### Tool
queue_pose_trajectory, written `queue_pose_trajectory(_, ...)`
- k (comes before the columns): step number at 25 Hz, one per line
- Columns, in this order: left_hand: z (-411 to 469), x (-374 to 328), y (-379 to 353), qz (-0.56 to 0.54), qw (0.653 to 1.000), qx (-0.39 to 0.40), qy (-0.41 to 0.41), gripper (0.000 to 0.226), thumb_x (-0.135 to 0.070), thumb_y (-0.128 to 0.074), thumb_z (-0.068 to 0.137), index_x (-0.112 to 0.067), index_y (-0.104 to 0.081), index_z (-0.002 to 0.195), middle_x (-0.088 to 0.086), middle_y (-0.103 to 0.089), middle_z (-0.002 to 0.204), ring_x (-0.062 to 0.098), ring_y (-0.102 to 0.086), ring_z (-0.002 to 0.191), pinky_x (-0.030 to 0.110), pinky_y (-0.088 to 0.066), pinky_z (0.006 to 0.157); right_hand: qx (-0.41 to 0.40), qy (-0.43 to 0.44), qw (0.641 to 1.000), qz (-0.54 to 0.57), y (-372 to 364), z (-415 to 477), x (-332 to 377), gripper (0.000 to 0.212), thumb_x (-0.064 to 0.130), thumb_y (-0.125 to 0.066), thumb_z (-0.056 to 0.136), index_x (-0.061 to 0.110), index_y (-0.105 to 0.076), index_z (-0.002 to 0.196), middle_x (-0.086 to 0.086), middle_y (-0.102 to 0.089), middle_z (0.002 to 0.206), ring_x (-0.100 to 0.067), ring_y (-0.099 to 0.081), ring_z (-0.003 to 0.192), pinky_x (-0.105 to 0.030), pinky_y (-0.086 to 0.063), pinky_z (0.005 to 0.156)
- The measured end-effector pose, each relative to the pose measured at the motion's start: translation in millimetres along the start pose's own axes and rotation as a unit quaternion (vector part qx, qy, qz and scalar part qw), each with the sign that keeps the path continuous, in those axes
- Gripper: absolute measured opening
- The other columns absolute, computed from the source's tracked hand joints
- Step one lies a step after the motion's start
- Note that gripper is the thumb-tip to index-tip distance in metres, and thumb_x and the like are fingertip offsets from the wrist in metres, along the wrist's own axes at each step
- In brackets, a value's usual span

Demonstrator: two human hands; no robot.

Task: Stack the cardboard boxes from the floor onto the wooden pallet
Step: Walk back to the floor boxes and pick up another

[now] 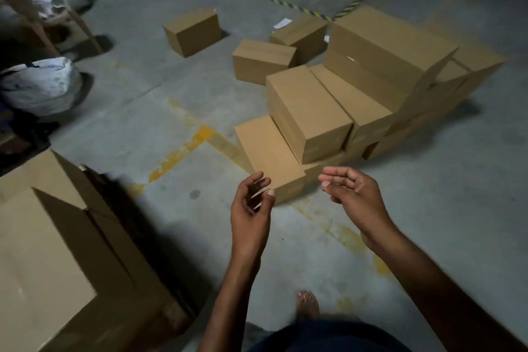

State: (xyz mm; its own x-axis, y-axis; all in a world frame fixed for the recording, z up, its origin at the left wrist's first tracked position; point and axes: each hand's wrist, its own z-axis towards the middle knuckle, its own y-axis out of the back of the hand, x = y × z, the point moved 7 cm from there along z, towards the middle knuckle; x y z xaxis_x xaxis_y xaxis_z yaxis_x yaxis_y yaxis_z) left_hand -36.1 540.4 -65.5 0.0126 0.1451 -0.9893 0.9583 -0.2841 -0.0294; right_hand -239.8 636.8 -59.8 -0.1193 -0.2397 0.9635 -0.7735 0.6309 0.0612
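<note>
Forearms (423, 280) rise from the bottom edge to the left hand (251, 203) and right hand (351, 194), both empty, fingers (258, 181) loosely curled and apart. Just ahead lies the lowest cardboard box (268, 148) of a stack (357, 80), its long axis running away from the person and its near corner closest to the left hand. Loose boxes (194, 31) wait on the floor (171, 94) beyond. No pallet shows; perhaps the stack hides it.

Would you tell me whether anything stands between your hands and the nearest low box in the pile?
Nothing visible does. The left hand and right hand hover open near the low box, over bare floor.
</note>
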Motion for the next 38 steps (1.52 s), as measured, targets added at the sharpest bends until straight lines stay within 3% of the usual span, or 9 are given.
queue_pose_trajectory(6, 72.6, -1.8, -68.5, 0.026, 0.999, 0.036, 0.021, 0.036, -0.003, -0.067, 0.097, -0.022, -0.064, 0.127, -0.006, -0.074, 0.117, 0.004, -0.067, 0.111, 0.022, -0.056, 0.088, -0.032, -0.036, 0.999, 0.022, 40.9, 98.4, 2.4, 0.025, 0.001, -0.069, 0.094, 0.013, -0.071, 0.116, -0.002, -0.078, 0.106, 0.000, -0.073, 0.091, -0.010, -0.051, 0.069)
queue_pose_trajectory(12, 190.5, 26.9, -121.8, 0.023, 0.997, 0.040, 0.067, 0.033, -0.001, -0.066, 0.096, -0.017, -0.066, 0.125, -0.002, -0.075, 0.116, 0.009, -0.069, 0.111, 0.024, -0.057, 0.089, -0.053, -0.067, 0.996, 0.019, 50.8, 205.1, -3.4, 0.027, 0.001, -0.069, 0.094, 0.013, -0.070, 0.118, -0.001, -0.077, 0.107, -0.010, -0.073, 0.099, -0.011, -0.052, 0.072)
queue_pose_trajectory(15, 249.1, 26.9, -155.6, 0.024, 0.995, 0.055, 0.080, 0.032, -0.001, -0.066, 0.096, -0.017, -0.066, 0.123, -0.002, -0.075, 0.115, 0.010, -0.069, 0.109, 0.031, -0.055, 0.093, -0.068, -0.066, 0.995, 0.016, 60.3, 260.5, 10.5, 0.026, 0.001, -0.069, 0.094, 0.013, -0.070, 0.117, -0.001, -0.077, 0.107, -0.004, -0.073, 0.095, -0.011, -0.052, 0.072)
queue_pose_trajectory(21, 339.6, -1.1, -239.5, 0.020, 0.994, 0.083, 0.071, 0.030, -0.002, -0.066, 0.097, -0.017, -0.066, 0.123, -0.002, -0.075, 0.115, 0.012, -0.068, 0.113, 0.030, -0.053, 0.091, -0.090, -0.056, 0.994, 0.032, 96.3, 353.1, 47.0, 0.027, -0.003, -0.068, 0.093, 0.008, -0.069, 0.118, -0.005, -0.077, 0.106, 0.003, -0.072, 0.089, -0.010, -0.052, 0.073)
queue_pose_trajectory(31, 428.0, 14.6, -472.9, 0.010, 0.992, 0.067, 0.107, 0.030, -0.005, -0.067, 0.097, -0.022, -0.067, 0.121, -0.005, -0.076, 0.114, 0.008, -0.068, 0.112, 0.028, -0.053, 0.090, -0.113, -0.017, 0.993, -0.042, 282.9, 544.3, 84.3, 0.028, -0.007, -0.069, 0.091, 0.007, -0.069, 0.114, -0.002, -0.076, 0.103, -0.007, -0.072, 0.096, -0.016, -0.056, 0.085)
queue_pose_trajectory(38, 462.3, 14.0, -584.7, -0.003, 0.987, 0.065, 0.145, 0.029, -0.011, -0.066, 0.098, -0.027, -0.066, 0.122, -0.010, -0.074, 0.116, 0.005, -0.068, 0.109, 0.028, -0.053, 0.093, -0.107, 0.038, 0.978, -0.173, 379.8, 670.3, 113.3, 0.032, 0.000, -0.073, 0.089, 0.027, -0.070, 0.106, 0.011, -0.074, 0.108, -0.005, -0.069, 0.103, -0.030, -0.054, 0.098)
